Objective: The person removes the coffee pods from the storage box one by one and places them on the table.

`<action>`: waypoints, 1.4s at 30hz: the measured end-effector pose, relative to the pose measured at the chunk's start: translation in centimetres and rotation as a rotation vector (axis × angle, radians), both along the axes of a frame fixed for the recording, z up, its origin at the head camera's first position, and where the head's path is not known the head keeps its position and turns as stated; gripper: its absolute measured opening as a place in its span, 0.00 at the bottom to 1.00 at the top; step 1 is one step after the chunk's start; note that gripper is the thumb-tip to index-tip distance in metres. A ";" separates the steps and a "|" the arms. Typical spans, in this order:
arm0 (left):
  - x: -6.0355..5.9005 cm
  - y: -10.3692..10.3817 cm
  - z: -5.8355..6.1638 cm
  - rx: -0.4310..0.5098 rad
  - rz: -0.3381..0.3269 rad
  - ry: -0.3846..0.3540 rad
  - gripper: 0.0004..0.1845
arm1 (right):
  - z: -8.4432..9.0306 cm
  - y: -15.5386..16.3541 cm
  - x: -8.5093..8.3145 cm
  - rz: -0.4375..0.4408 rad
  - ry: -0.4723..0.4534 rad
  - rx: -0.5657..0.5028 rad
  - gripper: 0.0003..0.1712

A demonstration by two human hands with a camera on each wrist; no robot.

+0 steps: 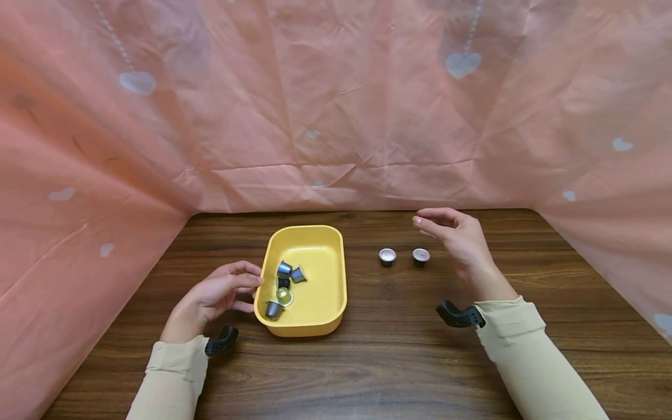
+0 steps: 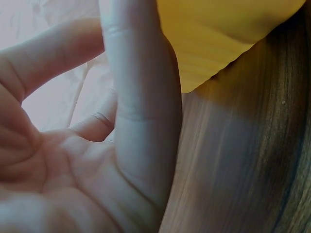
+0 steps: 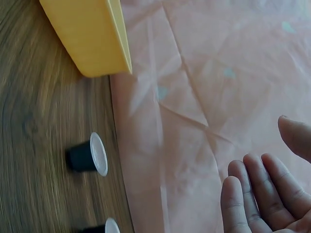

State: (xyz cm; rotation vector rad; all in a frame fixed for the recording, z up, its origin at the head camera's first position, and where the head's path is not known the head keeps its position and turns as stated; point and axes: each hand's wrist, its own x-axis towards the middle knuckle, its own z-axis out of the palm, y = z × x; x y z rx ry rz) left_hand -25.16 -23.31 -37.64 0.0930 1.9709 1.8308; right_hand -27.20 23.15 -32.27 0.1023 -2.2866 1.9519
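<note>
right now the right hand (image 1: 462,239) hovers with fingers loose and apart, holding nothing, just above and behind two capsules (image 1: 403,256) standing foil-up on the table (image 1: 399,361). they lie below and toward its fingertips, side by side, well right of the tray (image 1: 336,291). the left hand (image 1: 217,294), relaxed, rests at the tray's left rim, farther away.
</note>
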 end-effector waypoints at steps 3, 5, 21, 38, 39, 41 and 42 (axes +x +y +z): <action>-0.1 0.0 0.1 -0.003 0.000 0.001 0.13 | 0.2 -1.1 -0.1 0.012 -0.001 0.025 0.18; -0.1 0.0 0.1 -0.002 -0.001 0.000 0.13 | 0.3 -1.9 -0.2 0.023 -0.003 0.031 0.20; 0.7 -0.9 -0.8 0.028 -0.020 -0.017 0.12 | 0.1 -10.3 -1.2 0.139 0.009 0.070 0.19; 0.6 -1.0 -1.0 0.019 -0.007 -0.003 0.11 | 0.3 -17.2 -1.1 0.265 0.010 0.063 0.16; 0.6 -0.9 -1.0 0.019 -0.006 -0.003 0.12 | 0.2 -17.4 -1.2 0.266 0.006 0.055 0.16; 0.5 -0.8 -1.0 0.019 -0.003 -0.004 0.12 | 0.0 -17.8 -1.4 0.266 0.007 0.051 0.16; 0.4 -0.7 -0.9 0.018 -0.001 -0.005 0.12 | -0.1 -17.9 -1.4 0.269 0.002 0.043 0.16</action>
